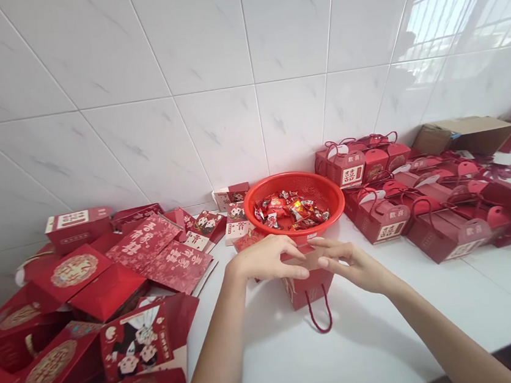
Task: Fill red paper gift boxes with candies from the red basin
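Observation:
A small red gift box (pixel 311 288) stands on the white table in front of me, its dark red cord handle loop hanging down the near side. Over its brownish top, my left hand (pixel 270 260) reaches in from the left, thumb and fingers apart at the upper edge. From the right, my right hand (pixel 356 263) has its fingers stretched over the opposite edge, the thumb beside them. Neither hand is closed round anything I can see. Just behind the box, a red plastic basket (pixel 291 178) contains several wrapped candies (pixel 297 208).
Finished-looking red boxes with cord handles (pixel 381 217) stand at the right, with a cardboard carton (pixel 479 129) behind them. Piled red boxes (pixel 73 270) and flat printed packages (pixel 181 266) cover the left side. A tiled wall (pixel 215 122) bounds the white table (pixel 298 365).

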### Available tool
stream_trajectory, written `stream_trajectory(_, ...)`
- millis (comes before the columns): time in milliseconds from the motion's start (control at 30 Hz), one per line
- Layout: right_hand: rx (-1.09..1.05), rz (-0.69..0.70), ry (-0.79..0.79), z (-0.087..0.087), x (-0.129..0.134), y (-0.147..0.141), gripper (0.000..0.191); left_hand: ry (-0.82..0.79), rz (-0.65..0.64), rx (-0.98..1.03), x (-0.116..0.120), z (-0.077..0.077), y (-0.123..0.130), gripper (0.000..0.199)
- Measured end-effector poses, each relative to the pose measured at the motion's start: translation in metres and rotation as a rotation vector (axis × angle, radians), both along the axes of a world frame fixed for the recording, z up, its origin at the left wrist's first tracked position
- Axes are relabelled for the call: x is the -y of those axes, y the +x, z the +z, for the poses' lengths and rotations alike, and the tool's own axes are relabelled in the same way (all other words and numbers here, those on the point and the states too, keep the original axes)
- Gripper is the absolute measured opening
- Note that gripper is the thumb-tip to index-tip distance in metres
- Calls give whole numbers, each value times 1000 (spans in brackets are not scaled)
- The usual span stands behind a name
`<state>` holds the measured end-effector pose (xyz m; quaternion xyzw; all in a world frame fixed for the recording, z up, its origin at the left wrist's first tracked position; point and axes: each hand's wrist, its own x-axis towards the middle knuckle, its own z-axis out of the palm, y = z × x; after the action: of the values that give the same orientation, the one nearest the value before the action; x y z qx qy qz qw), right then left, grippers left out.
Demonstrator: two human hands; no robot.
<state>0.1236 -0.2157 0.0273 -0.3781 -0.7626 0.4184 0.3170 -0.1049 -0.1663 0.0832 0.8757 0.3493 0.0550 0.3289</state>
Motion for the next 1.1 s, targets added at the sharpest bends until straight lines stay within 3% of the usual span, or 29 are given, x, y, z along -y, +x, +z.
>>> stream_trajectory(200, 29, -22, -41, 0, 2, 5, 34, 10, -24, 45, -3, -2, -2, 32)
stream_trajectory(300, 123, 28, -31, -2, 6, 8, 77, 17, -9, 32, -6, -4, -7, 49)
stream_trajectory(367, 180, 30, -47, -7, 8, 11, 91, 10, 7, 8, -8, -5, -12, 65)
stream_trajectory(500, 246, 53, -79, -22, 6, 16, 92, -78, 67, -73, -13, -7, -22, 87)
stream_trajectory(700, 255, 133, -132, -32, -6, 19, 93, -231, 152, -98, -25, -11, -33, 80)
stream_trajectory(767, 293, 164, -120, -23, -10, 23, 94, -277, 170, -87, -27, -14, -35, 74)
stream_trajectory(867, 364, 242, -67, 6, -26, 31, 84, -328, 197, -98, -26, -14, -36, 70)
stream_trajectory(967, 352, 308, 34, 41, -67, 30, 59, -225, 182, -136, -20, -7, -33, 58)
stream_trajectory(1033, 351, 220, 95, 57, -108, 20, 43, -130, 143, -125, -16, -2, -31, 48)
stream_trajectory(1100, 546, 4, 153, 61, -152, 4, 31, -100, 115, -84, -12, 2, -30, 47)
